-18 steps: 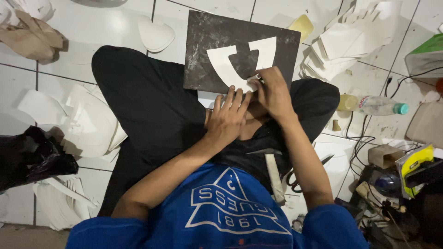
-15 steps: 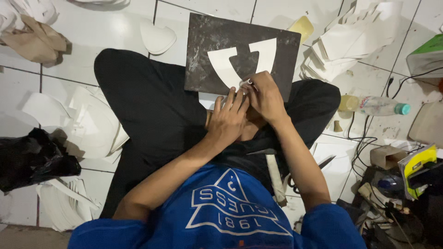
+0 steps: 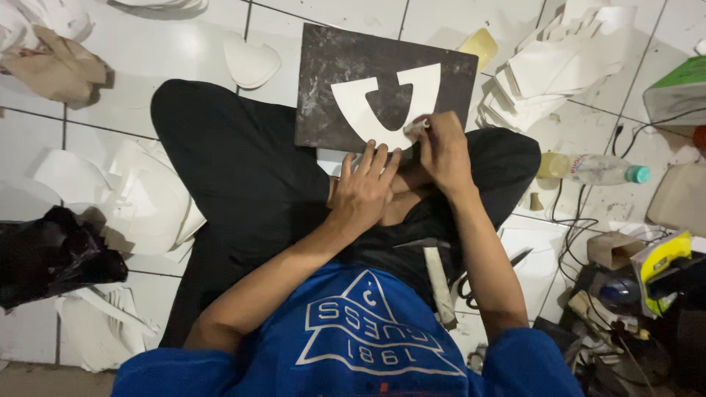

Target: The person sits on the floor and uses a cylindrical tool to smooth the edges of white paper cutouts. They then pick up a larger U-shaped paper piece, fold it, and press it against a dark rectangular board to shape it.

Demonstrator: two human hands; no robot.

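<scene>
White cut-out on a dark board, both hands at its lower edge

White material, cut into a broad U shape (image 3: 384, 107), lies flat on a dark, scuffed square board (image 3: 331, 81) in the upper middle of the frame. The board rests partly on the tiled floor (image 3: 132, 81) and partly against the person's crossed legs in black trousers (image 3: 235, 169).

The right hand (image 3: 443, 151) sits at the lower right edge of the cut-out, its fingers closed tight around a small pale tool (image 3: 416, 127) whose tip meets the white piece. What kind of tool it is cannot be told. The left hand (image 3: 365, 191) lies just beside it, to the lower left, fingers spread and nearly straight, their tips pressing on the bottom edge of the cut-out and holding nothing.

A hammer (image 3: 435, 276) lies on the lap below the hands, next to the blue shirt (image 3: 353, 338). Stacks of white cut pieces (image 3: 559, 70) fill the upper right; more white pieces (image 3: 140, 198) lie at the left, with a black bag (image 3: 51, 257) below them. A plastic bottle with a green cap (image 3: 599, 170) lies at the right, above a tangle of cables (image 3: 581, 242).
</scene>
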